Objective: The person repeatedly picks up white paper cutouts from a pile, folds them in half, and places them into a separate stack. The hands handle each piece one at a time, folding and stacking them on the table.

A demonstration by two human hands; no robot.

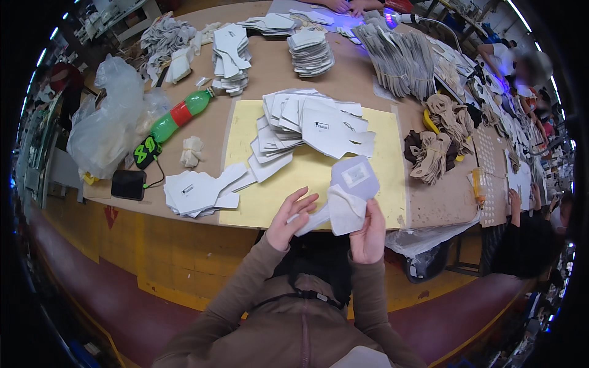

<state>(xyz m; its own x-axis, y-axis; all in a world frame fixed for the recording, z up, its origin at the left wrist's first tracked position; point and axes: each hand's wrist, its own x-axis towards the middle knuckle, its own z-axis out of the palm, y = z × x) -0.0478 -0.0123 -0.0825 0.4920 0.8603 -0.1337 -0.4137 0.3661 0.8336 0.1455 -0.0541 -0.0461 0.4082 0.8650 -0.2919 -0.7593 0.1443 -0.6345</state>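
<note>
My right hand (pixel 368 234) grips a floppy white cut-out piece (pixel 345 213) by its right side, above the table's near edge. A pale lavender panel (pixel 368 187) with a small whitish rectangle on it shows at the far end of the piece. A narrow strip of the piece reaches left to my left hand (pixel 289 218), whose fingers are stretched apart beside it. Beyond my hands, a fanned stack of white cut pieces (pixel 319 126) lies on a yellow sheet (pixel 270 205). A smaller pile of similar pieces (pixel 195 191) sits to the left, partly off the sheet.
On the left are a green bottle (pixel 184 113), a clear plastic bag (pixel 107 122), a dark phone (pixel 129 185) and a crumpled cloth (pixel 192 151). More stacks (pixel 310 54) stand farther back. Tied beige bundles (pixel 432 156) lie right. A lit lamp (pixel 392 18) and other people's hands (pixel 346 6) are beyond.
</note>
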